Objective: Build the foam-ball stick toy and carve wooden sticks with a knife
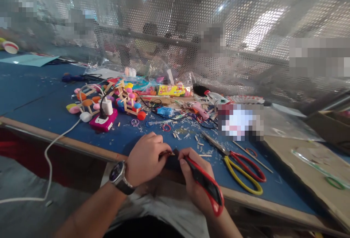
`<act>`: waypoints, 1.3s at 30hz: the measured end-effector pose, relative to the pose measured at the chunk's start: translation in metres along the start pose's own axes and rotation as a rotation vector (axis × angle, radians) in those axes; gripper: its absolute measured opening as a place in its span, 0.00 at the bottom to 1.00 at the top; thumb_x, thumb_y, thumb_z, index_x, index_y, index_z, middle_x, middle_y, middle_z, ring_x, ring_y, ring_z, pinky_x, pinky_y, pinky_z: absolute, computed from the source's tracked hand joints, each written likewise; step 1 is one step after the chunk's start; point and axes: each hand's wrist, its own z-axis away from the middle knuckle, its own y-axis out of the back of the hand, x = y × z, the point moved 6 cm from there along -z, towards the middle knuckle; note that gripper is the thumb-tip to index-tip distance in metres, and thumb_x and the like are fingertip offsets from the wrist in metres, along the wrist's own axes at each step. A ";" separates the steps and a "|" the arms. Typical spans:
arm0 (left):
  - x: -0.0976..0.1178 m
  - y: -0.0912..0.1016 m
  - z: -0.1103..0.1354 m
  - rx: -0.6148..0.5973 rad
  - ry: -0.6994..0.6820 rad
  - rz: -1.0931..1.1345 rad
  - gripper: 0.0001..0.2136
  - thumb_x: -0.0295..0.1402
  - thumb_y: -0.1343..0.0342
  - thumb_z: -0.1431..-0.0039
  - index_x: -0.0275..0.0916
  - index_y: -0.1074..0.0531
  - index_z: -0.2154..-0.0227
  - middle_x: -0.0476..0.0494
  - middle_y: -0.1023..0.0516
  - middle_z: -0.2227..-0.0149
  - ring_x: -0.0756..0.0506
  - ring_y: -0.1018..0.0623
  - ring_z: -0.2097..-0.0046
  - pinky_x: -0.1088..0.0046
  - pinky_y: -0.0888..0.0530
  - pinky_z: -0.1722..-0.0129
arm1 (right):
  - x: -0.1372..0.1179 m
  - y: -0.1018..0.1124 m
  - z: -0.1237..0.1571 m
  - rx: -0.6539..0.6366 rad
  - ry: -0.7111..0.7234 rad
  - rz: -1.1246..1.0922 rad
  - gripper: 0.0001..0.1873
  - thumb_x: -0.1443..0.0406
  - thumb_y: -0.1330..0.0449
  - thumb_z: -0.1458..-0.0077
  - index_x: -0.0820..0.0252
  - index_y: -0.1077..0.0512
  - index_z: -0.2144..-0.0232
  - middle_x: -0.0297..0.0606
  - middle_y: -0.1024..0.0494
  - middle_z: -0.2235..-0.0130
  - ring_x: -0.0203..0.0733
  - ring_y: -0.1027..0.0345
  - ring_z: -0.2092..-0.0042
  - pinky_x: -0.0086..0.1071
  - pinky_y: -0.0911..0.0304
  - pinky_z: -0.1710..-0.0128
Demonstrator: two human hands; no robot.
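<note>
My left hand (147, 157), with a watch (117, 172) on the wrist, is closed in a pinch at the table's front edge. A tiny pale tip shows at its fingertips; the rest of that piece is hidden by the fingers. Close beside it, my right hand (193, 183) grips a red and black utility knife (207, 185), its handle pointing back toward me. The knife's front end is near the left fingertips, and I cannot tell whether it touches the pale piece. Large scissors (229, 157) with one red and one yellow handle lie open to the right.
A magenta power adapter (104, 121) with a white cable stands left, by stick frames with coloured soft pieces (128, 99). Pale shavings (182, 135), a blurred-out glowing screen (237, 121) and plastic bags (188, 84) lie behind. Cardboard (295, 161) lies right; perforated mesh (169, 15) rises behind.
</note>
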 end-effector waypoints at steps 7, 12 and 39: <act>0.002 0.002 -0.002 -0.046 0.011 -0.014 0.10 0.23 0.43 0.38 0.41 0.18 0.66 0.45 0.25 0.68 0.42 0.29 0.61 0.63 0.33 0.60 | -0.007 -0.003 0.000 0.016 0.086 0.098 0.10 0.67 0.50 0.35 0.53 0.35 0.70 0.28 0.29 0.75 0.36 0.35 0.76 0.28 0.42 0.75; 0.003 0.001 -0.004 -0.065 0.007 -0.007 0.09 0.23 0.44 0.38 0.39 0.19 0.69 0.45 0.25 0.68 0.42 0.29 0.61 0.63 0.34 0.61 | -0.015 -0.005 0.004 0.009 0.177 0.155 0.09 0.70 0.50 0.38 0.53 0.37 0.70 0.30 0.28 0.74 0.38 0.33 0.73 0.30 0.42 0.73; 0.004 -0.003 -0.003 -0.038 0.006 0.008 0.08 0.28 0.42 0.36 0.40 0.17 0.66 0.45 0.22 0.66 0.41 0.28 0.59 0.63 0.32 0.59 | -0.014 -0.010 0.019 0.050 0.335 0.171 0.10 0.73 0.49 0.37 0.54 0.39 0.69 0.29 0.32 0.74 0.38 0.40 0.74 0.34 0.47 0.70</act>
